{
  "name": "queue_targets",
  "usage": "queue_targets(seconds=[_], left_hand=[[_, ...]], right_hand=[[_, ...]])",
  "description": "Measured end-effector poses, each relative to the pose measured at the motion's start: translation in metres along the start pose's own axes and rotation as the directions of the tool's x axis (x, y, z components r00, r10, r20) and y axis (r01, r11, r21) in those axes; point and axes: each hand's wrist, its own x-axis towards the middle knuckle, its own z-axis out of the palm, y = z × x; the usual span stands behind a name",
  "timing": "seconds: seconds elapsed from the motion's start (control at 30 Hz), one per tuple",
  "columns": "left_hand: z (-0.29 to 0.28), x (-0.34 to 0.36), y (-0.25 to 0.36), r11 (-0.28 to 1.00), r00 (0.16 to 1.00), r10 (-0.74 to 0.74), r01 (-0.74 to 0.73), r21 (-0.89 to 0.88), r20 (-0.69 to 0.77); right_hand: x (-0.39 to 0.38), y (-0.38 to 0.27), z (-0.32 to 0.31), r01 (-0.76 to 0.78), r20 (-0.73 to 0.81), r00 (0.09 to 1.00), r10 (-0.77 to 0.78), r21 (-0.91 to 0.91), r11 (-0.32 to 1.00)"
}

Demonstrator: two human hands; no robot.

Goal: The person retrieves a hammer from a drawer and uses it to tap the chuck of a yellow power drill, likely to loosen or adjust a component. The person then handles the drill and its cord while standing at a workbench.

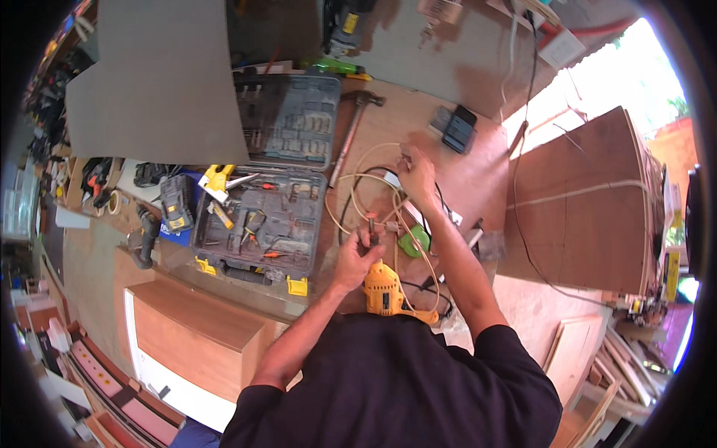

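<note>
A yellow power drill [383,290] lies close to my body at the bench's front, its nose pointing away from me. My left hand [358,261] is closed around the dark front end of the drill; a small orange-tipped piece [371,216] sticks out beyond the fingers. Farther off and to the right, my right hand [416,170] has its fingers curled together beside a loop of pale cord [356,196]. Whatever lies in those fingers is too small to make out. Under the cord sits a round green object [414,240], partly covered by my right forearm.
An open grey tool case [299,224] with screwdrivers and a yellow tool [218,179] stands left of my hands. Beside it lie a claw hammer [349,134], a battery charger [177,201] and a cordless drill [146,235]. A dark box [459,131] sits far right, near a large wooden cabinet [575,209].
</note>
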Motion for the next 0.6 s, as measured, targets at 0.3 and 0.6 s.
queue_targets(seconds=[0.3,0.6], left_hand=[[0.015,-0.013,0.009,0.971,1.0,0.017,-0.01,0.241,-0.025],[0.032,-0.055,0.037,0.981,0.999,0.008,-0.017,-0.195,-0.049]], right_hand=[[-0.074,-0.024,-0.031,-0.034,0.104,0.989,0.109,-0.551,0.833],[-0.071,-0.032,-0.019,-0.079,0.082,0.983,0.163,-0.617,0.783]])
